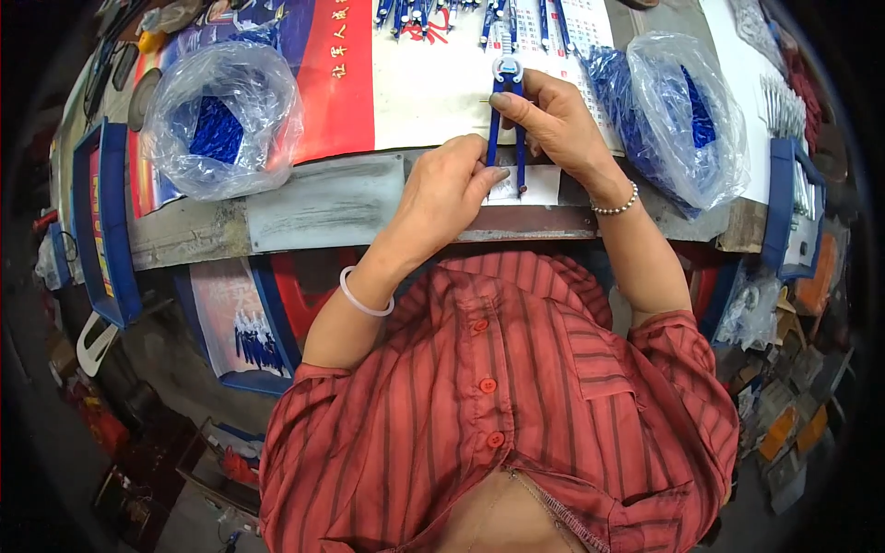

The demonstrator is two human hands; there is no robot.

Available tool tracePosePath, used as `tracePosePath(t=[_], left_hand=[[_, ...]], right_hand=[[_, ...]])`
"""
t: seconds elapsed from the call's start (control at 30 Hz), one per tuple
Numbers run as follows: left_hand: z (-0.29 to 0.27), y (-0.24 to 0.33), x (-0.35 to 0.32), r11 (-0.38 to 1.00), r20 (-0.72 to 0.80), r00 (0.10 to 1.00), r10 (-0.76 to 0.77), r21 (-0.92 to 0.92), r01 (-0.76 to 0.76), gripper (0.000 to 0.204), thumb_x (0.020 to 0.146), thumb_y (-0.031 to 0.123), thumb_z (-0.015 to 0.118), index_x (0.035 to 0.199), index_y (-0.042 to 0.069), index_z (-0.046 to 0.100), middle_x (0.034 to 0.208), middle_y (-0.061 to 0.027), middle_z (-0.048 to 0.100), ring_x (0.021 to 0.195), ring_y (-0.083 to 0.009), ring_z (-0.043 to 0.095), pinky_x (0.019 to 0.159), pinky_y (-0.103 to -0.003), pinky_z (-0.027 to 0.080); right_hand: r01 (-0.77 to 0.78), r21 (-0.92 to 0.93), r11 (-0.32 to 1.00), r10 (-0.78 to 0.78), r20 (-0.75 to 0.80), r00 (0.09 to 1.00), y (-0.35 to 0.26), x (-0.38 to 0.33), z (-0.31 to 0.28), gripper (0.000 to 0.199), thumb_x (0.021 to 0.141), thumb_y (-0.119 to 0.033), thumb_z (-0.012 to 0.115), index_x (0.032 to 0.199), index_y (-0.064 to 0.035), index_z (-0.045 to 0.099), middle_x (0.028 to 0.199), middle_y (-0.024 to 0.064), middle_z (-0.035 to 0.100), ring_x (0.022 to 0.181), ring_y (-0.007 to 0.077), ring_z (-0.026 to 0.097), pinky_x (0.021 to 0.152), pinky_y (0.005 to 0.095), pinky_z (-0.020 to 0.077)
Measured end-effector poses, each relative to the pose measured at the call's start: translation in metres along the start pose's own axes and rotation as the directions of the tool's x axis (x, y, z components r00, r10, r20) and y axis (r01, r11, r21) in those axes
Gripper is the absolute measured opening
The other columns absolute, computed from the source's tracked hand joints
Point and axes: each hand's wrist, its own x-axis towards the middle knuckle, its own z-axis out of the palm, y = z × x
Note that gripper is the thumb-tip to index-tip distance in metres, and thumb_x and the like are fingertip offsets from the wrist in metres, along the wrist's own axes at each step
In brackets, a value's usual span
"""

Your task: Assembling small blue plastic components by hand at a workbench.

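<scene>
Between my hands, at the table's near edge, stands a blue drawing compass point(507, 85) with a pale round head at the top and two legs pointing toward me. My right hand point(564, 127) grips it just below the head, thumb pressed on the upper legs. My left hand point(441, 189) is closed in a pinch around the lower part of the left leg; the fingertips partly hide that end. The right leg's tip shows free over a small white pad point(544, 184). Several similar blue compasses point(419, 17) lie at the far side on a printed sheet.
Clear plastic bags of blue parts stand at left point(269, 138) and right point(650, 111). A grey metal plate point(323, 198) lies along the near edge. Blue trays hang beside the table at left point(115, 184) and right point(782, 198); an open drawer point(249, 378) below holds blue pieces.
</scene>
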Motion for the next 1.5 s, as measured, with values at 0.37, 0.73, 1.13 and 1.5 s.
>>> tracePosePath(t=[0.37, 0.73, 1.13, 1.5], left_hand=[[-0.024, 0.032, -0.035, 0.824, 0.203, 0.953, -0.226, -0.482, 0.298, 0.013, 0.087, 0.010, 0.060, 0.092, -0.001, 0.056, 0.069, -0.0023, 0.057, 0.053, -0.0054, 0.051, 0.047, -0.020, 0.040], [-0.028, 0.047, -0.066, 0.740, 0.365, 0.897, -0.250, -0.525, 0.420, 0.014, 0.087, 0.013, 0.061, 0.090, 0.000, 0.056, 0.064, 0.0021, 0.055, 0.052, -0.0016, 0.049, 0.046, -0.019, 0.038], [-0.035, 0.050, -0.096, 0.977, -0.025, 0.994, -0.107, -0.187, 0.101, 0.014, 0.087, 0.008, 0.060, 0.096, -0.002, 0.059, 0.076, -0.0053, 0.062, 0.055, -0.0055, 0.056, 0.051, -0.022, 0.043], [-0.101, -0.030, -0.248, 0.677, -0.554, 0.831, -0.048, 0.594, 0.435, 0.014, 0.081, 0.012, 0.058, 0.092, 0.003, 0.056, 0.079, -0.0130, 0.058, 0.071, -0.0280, 0.060, 0.052, -0.037, 0.048]], right_hand=[[-0.229, 0.200, 0.953, 0.185, 0.219, 0.958, -0.034, -0.055, -0.005, 0.016, 0.086, -0.009, 0.061, 0.097, 0.0015, 0.055, 0.071, 0.0004, 0.056, 0.054, 0.0063, 0.054, 0.047, 0.0186, 0.0426], [-0.330, 0.409, 0.851, 0.213, 0.305, 0.928, -0.035, -0.103, 0.013, 0.013, 0.089, -0.010, 0.060, 0.092, -0.0013, 0.051, 0.073, -0.0005, 0.054, 0.054, 0.0038, 0.050, 0.048, 0.0169, 0.0399], [-0.243, 0.353, 0.903, 0.165, 0.237, 0.958, -0.038, -0.117, 0.051, 0.014, 0.088, -0.006, 0.059, 0.099, 0.0002, 0.052, 0.076, 0.0016, 0.056, 0.057, 0.0044, 0.052, 0.049, 0.0180, 0.0413], [0.196, -0.016, 0.980, -0.167, 0.460, 0.872, -0.057, -0.105, 0.118, 0.024, 0.078, -0.009, 0.066, 0.097, 0.0032, 0.059, 0.084, 0.0109, 0.064, 0.064, 0.0132, 0.058, 0.057, 0.0251, 0.0463]])
